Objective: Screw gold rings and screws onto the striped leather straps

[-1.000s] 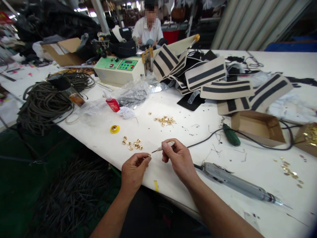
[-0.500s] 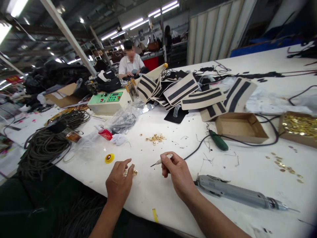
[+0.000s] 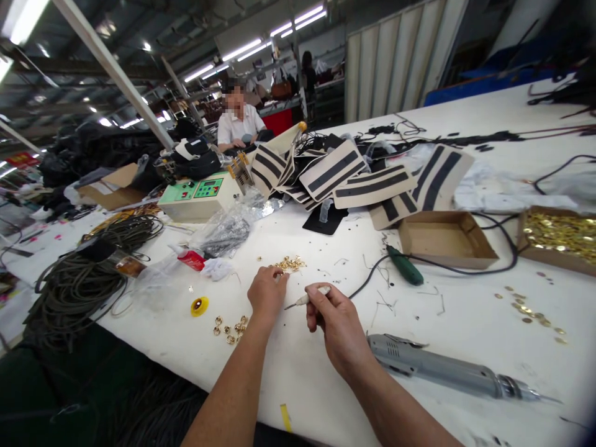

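Observation:
My left hand (image 3: pixel 269 292) reaches to the edge of a pile of small gold metal fittings (image 3: pixel 293 264). Its fingers are bent and close together; anything between the fingertips is hidden. Closed around the whitish handle of a thin pointed tool (image 3: pixel 305 299), my right hand (image 3: pixel 336 316) keeps the metal tip pointing left, just above the table. Several gold ring-shaped fittings (image 3: pixel 230 339) lie beside my left forearm. A yellow round piece with a dark centre (image 3: pixel 199 306) rests further left.
A grey electric screwdriver (image 3: pixel 437 367) lies by my right forearm. Beyond are a green-handled tool (image 3: pixel 406 266), an open cardboard box (image 3: pixel 449 264) and a box of gold pieces (image 3: pixel 563 239). Striped panels (image 3: pixel 333 167), a control machine (image 3: pixel 200 198) and a seated person (image 3: pixel 239 121) are further back.
My left hand has moved forward and right from the near gold fittings to the pile, uncovering those fittings. My right hand keeps hold of the pointed tool and has barely moved.

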Available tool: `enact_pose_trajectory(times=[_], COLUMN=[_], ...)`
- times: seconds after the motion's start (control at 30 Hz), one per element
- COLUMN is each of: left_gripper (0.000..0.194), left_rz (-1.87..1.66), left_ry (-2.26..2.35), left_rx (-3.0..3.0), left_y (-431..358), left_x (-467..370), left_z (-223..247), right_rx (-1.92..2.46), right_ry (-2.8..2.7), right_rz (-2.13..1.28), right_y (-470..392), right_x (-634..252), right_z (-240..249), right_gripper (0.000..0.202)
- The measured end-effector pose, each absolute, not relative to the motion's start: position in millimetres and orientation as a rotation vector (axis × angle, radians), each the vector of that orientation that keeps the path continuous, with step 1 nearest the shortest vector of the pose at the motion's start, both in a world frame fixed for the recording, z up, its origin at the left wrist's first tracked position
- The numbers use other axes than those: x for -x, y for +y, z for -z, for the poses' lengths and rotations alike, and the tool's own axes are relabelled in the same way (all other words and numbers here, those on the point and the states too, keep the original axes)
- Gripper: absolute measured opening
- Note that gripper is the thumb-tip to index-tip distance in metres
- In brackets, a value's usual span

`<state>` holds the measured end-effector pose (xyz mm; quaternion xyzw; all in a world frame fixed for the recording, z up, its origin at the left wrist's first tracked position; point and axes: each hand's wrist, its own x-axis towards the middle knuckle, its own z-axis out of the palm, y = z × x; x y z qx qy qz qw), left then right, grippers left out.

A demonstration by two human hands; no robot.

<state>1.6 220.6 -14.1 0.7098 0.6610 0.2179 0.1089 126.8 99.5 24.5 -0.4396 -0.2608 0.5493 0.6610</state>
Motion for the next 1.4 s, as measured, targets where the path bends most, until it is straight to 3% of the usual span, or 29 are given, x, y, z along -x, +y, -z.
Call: enact_pose_trajectory(times=[0.27, 0.53, 0.63, 0.97, 1.4], left_gripper=[0.008, 0.026, 0.038, 0.048, 0.049], left_rz=[-0.827, -1.18, -1.263, -1.242, -1.278], left_ry=[1.775, 1.685, 1.683, 1.702, 1.72], left_rx=[-1.95, -1.381, -1.292, -1.404, -1.56], left_y=[161, 52, 46, 49, 48], left_x=[17, 59, 62, 63, 62], left_z=[12, 42, 44, 43, 45], right_rx=[1.018, 1.328, 1.376, 1.455, 1.471], right_ry=[-0.642, -1.248, -1.409, -1.513, -1.606], right_rz=[-1.19, -0.954, -0.89, -0.836, -0.785], right_y=[98, 80, 76, 76, 77], right_x=[-129, -105, -95, -91, -88], right_z=[-27, -29, -19, -15, -10], right_gripper=[0.028, 0.024, 0.023, 0.022, 0.02])
